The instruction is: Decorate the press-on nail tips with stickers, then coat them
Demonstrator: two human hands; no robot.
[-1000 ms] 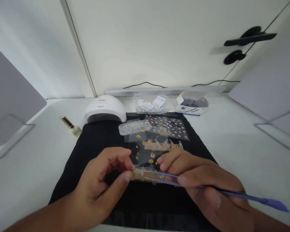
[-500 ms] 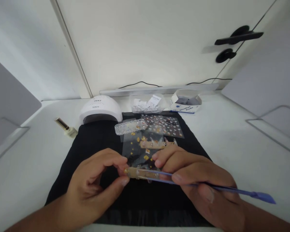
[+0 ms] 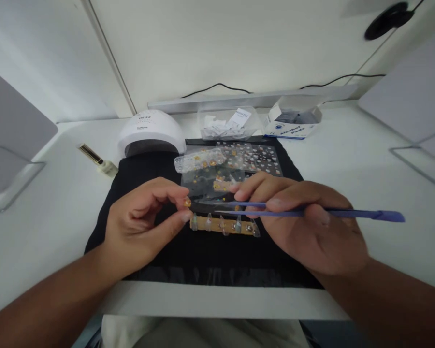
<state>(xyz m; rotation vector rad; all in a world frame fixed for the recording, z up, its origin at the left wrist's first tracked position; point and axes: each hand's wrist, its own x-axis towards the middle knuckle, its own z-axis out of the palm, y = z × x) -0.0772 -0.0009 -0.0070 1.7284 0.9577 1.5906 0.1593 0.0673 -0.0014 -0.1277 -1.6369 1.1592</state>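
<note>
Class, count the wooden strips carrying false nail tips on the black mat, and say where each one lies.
2. One wooden strip lies on the black mat below the purple tool, between both hands. A second strip sits farther back, on the clear sheets; the right hand may hide others.

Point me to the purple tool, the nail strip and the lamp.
purple tool [image 3: 348,212], head view, on the shaft right of the fingers.
nail strip [image 3: 223,225], head view, on the tan strip's middle.
lamp [image 3: 150,128], head view, on the white dome's top.

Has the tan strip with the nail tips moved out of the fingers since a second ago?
Yes. The tan strip now lies on the black mat, released below the left hand.
</note>
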